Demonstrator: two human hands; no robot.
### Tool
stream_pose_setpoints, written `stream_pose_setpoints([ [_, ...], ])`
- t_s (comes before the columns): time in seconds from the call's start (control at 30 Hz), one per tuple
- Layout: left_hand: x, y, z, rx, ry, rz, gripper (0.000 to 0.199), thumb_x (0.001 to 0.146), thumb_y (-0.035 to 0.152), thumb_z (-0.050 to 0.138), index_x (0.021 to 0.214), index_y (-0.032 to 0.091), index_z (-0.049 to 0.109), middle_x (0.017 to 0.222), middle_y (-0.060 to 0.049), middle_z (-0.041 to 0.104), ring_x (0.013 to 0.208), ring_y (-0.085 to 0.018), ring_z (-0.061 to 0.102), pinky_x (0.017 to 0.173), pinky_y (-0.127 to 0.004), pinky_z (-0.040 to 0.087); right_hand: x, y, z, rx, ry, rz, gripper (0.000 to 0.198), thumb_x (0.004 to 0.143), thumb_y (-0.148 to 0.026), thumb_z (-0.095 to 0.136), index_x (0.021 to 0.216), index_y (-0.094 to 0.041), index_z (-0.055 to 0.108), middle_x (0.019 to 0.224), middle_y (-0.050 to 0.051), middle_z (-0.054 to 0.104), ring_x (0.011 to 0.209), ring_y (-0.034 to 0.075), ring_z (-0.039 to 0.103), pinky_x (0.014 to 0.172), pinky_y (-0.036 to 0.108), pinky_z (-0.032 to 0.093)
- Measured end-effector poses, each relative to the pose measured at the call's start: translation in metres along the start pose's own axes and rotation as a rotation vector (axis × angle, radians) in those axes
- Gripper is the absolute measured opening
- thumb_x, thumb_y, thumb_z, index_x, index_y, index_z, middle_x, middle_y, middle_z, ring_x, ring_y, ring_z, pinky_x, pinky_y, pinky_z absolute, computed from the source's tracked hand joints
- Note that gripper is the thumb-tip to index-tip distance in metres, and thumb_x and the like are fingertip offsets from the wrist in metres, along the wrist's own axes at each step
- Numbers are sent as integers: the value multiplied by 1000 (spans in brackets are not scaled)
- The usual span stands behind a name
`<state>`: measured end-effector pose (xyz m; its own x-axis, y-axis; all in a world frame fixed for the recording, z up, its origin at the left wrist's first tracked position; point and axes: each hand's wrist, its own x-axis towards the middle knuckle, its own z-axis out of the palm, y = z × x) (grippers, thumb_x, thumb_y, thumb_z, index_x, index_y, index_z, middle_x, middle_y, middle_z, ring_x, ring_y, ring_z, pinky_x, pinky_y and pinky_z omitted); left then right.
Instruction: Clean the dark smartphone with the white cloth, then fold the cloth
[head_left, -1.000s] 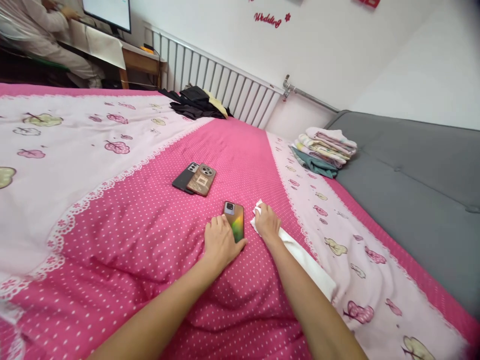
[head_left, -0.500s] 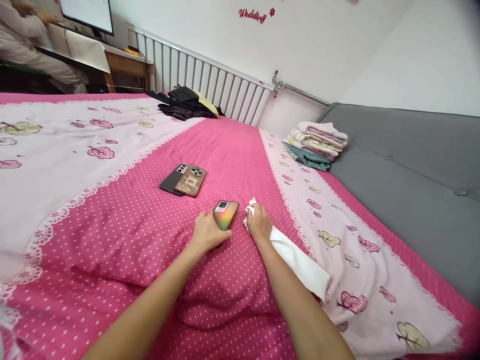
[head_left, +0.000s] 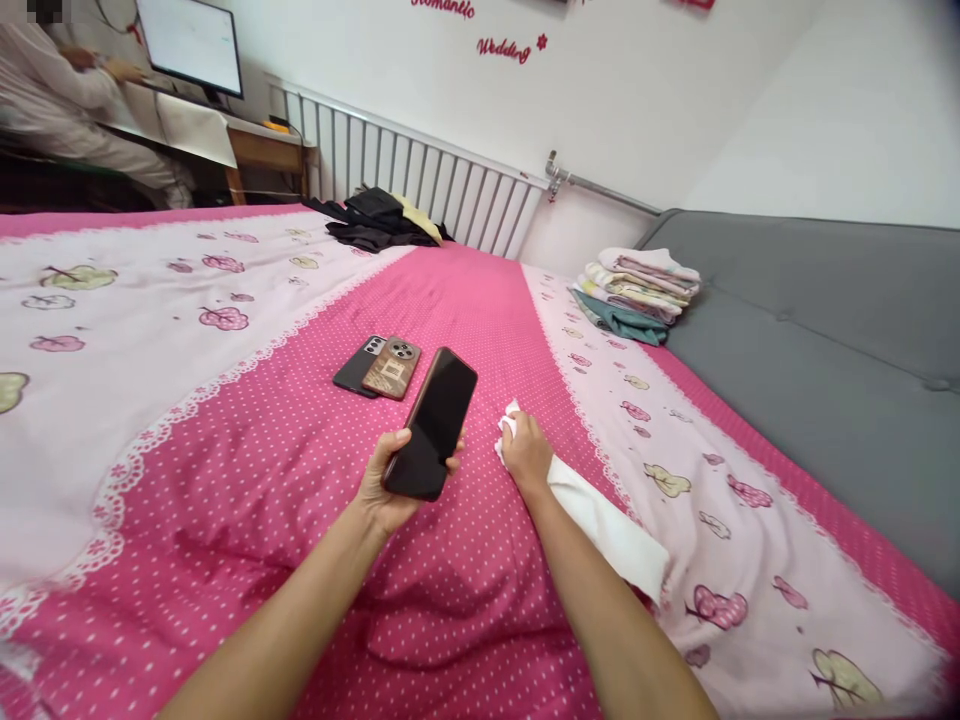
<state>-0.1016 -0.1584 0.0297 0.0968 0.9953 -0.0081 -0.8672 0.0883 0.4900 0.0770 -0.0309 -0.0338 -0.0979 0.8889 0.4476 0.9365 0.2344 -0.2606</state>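
The phone (head_left: 433, 424) is lifted off the bed (head_left: 300, 470) near its middle, screen up, in the left hand (head_left: 390, 490), fingers curled round its lower edges. The right hand (head_left: 525, 452) presses a white cloth (head_left: 600, 515) flat beside it. Better to grip firmly by the sides, keeping fingertips off the glass.

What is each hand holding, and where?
Left hand grips the phone by its lower end, screen up. Right hand clutches one end of the white cloth.

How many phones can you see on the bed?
3. One phone is held screen-up in the left hand. The black phone and brown phone lie side by side on the pink bedspread beyond it.
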Motion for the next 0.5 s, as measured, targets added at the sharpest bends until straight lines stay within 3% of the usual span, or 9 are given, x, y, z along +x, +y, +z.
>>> stream_pose_setpoints([
  [0.17,-3,1,-1,-116,-111,-5,55,65,40,60,113,14,53,104,-13,64,94,-26,59,71,-31,47,0,0,0,8,4,-4,25,92,-32,38,108,-20,54,99,6,60,88,18,54,67,26,34],
  [0.5,-1,3,0,-134,-118,-7,58,63,42,61,111,11,54,102,-16,63,92,-27,60,67,-29,47,0,-1,1,7,19,-4,24,91,-31,40,106,-20,54,99,4,61,86,17,56,66,26,34],
])
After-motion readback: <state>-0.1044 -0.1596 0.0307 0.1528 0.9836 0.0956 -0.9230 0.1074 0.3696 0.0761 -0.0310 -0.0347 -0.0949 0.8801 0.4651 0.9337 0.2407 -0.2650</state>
